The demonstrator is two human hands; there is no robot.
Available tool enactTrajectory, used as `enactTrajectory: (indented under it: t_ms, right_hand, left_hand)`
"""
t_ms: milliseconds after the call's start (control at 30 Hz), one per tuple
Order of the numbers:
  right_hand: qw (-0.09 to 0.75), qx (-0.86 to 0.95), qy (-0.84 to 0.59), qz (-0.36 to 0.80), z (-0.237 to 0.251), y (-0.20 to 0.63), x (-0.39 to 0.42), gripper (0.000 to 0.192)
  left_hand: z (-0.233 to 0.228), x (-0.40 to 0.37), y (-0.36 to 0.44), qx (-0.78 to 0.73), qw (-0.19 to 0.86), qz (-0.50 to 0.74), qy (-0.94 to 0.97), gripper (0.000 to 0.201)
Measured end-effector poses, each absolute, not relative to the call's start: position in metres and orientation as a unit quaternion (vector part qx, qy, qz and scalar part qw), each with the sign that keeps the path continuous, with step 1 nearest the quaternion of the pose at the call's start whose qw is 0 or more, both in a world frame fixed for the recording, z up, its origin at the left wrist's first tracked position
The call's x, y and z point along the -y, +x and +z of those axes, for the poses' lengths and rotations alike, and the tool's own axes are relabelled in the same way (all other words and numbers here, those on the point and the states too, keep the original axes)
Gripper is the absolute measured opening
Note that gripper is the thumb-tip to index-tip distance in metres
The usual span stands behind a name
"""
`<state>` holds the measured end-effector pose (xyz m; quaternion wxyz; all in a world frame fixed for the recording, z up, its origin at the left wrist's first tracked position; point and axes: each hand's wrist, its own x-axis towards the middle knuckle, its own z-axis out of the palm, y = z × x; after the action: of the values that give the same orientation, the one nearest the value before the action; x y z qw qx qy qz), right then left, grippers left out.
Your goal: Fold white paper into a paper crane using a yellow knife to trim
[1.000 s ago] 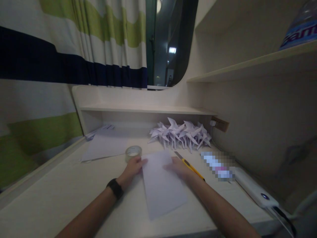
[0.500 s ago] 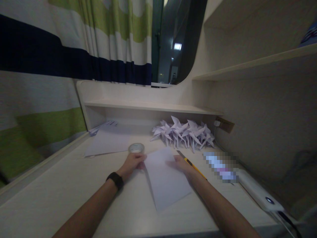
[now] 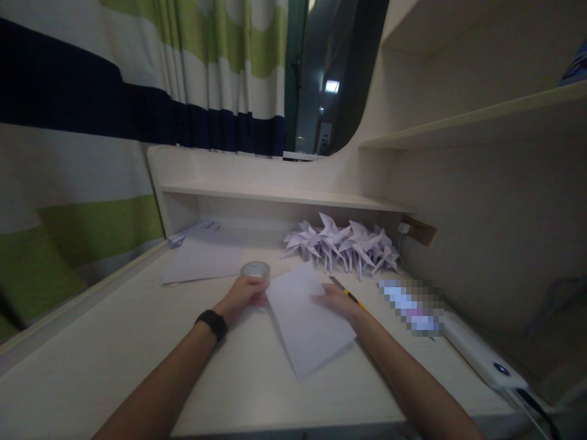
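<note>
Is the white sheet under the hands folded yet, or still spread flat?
Spread flat: the white sheet lies on the desk with no visible crease; the left hand and right hand rest at its edges.

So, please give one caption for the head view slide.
Both hands press a white paper sheet flat on a desk, near folded paper cranes.
</note>
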<state>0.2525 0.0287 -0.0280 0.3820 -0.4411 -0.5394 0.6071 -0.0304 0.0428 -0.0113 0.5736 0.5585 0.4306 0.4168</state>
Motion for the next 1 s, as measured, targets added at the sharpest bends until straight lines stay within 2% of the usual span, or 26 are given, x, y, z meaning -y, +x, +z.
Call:
enactTrajectory:
  t_ms: [133, 300, 700, 833, 1000]
  right_hand:
    - [0.376, 0.538, -0.462, 0.596, -0.029, 0.254, -0.031, 0.047]
    - [0.382, 0.530, -0.419, 0.630, -0.020, 0.251, -0.022, 0.048]
    - [0.394, 0.528, -0.414, 0.628, -0.024, 0.252, -0.025, 0.055]
    - [0.384, 0.530, -0.419, 0.629, -0.020, 0.252, -0.023, 0.050]
    - [0.387, 0.515, -0.417, 0.641, -0.013, 0.248, -0.019, 0.051]
  left_hand:
    - [-0.008, -0.043, -0.036, -0.438, 0.568, 0.378, 0.586, 0.037]
    - [-0.005, -0.044, -0.038, -0.427, 0.560, 0.404, 0.584, 0.034]
    - [-0.009, -0.053, -0.042, -0.404, 0.576, 0.393, 0.592, 0.027]
    - [-0.010, -0.051, -0.043, -0.407, 0.575, 0.406, 0.582, 0.029]
    - [-0.008, -0.049, -0.041, -0.410, 0.571, 0.439, 0.560, 0.035]
